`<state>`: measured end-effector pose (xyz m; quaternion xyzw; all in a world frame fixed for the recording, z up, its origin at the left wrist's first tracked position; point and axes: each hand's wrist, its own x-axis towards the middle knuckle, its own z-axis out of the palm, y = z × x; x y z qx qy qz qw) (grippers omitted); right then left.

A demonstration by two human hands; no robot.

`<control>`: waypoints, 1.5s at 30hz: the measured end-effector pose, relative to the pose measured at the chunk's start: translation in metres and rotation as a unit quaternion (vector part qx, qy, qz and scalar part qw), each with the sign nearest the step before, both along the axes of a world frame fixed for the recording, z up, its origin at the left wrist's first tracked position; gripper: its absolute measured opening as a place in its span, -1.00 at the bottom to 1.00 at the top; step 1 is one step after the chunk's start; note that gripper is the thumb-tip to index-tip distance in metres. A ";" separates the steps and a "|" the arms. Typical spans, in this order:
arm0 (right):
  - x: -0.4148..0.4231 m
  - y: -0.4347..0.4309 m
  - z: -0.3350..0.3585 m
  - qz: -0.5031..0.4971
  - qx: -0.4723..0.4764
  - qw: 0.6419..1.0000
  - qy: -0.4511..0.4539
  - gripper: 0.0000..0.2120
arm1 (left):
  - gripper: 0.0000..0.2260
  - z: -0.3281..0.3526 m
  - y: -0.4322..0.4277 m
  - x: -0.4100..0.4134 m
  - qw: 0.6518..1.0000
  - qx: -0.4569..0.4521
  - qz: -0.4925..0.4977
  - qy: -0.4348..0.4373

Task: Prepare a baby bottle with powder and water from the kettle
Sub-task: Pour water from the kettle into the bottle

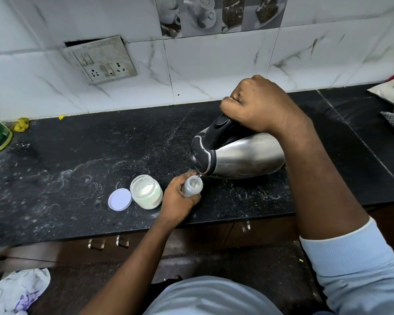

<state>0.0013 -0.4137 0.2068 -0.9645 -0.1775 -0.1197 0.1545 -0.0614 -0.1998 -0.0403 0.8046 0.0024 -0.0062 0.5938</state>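
Pouring is in hand: the right hand (258,105), fist wrapped tight round the handle, tips the kettle (239,153) steeply so its spout sits directly over the baby bottle (192,186). The left hand (176,201) curls round the bottle, steadying it upright on the counter (77,151) near the front edge. The powder jar (146,192) stands open just beside that hand, its lid (120,199) alongside. Open counter lies behind and to the left.
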 end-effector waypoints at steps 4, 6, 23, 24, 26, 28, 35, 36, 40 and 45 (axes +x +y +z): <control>-0.001 0.001 0.004 0.001 -0.004 1.000 -0.004 -0.56 | -0.34 0.003 0.000 -0.003 1.000 0.023 -0.001 0.002; -0.001 0.002 0.005 0.004 -0.004 1.000 -0.007 -0.56 | -0.32 0.005 0.000 -0.005 1.000 0.029 -0.003 0.003; -0.003 0.001 0.008 0.010 -0.005 1.000 -0.016 -0.59 | -0.35 0.007 -0.001 -0.007 0.999 0.048 0.002 0.011; -0.003 0.001 0.008 0.011 -0.005 1.000 -0.015 -0.59 | -0.35 0.008 -0.001 -0.006 0.999 0.046 0.002 0.011; -0.003 0.001 0.007 0.014 -0.006 1.000 -0.011 -0.58 | -0.37 0.010 -0.002 -0.006 0.999 0.039 0.001 0.013; -0.003 0.001 0.006 0.014 -0.006 1.000 -0.008 -0.57 | -0.38 0.014 -0.003 -0.005 0.999 0.035 0.003 0.010; 0.000 0.000 0.006 0.014 -0.008 1.000 -0.004 -0.55 | -0.44 0.021 -0.007 -0.001 0.999 0.043 -0.003 0.011; 0.000 0.000 0.007 0.014 -0.007 1.000 -0.004 -0.56 | -0.44 0.021 -0.008 0.000 0.999 0.046 -0.004 0.012; 0.002 -0.002 0.007 0.017 -0.008 1.000 -0.009 -0.59 | -0.44 0.023 -0.009 0.000 0.999 0.042 -0.002 0.008; 0.004 -0.004 0.005 0.021 -0.009 1.000 -0.011 -0.60 | -0.42 0.024 -0.012 0.000 0.999 0.036 0.000 0.005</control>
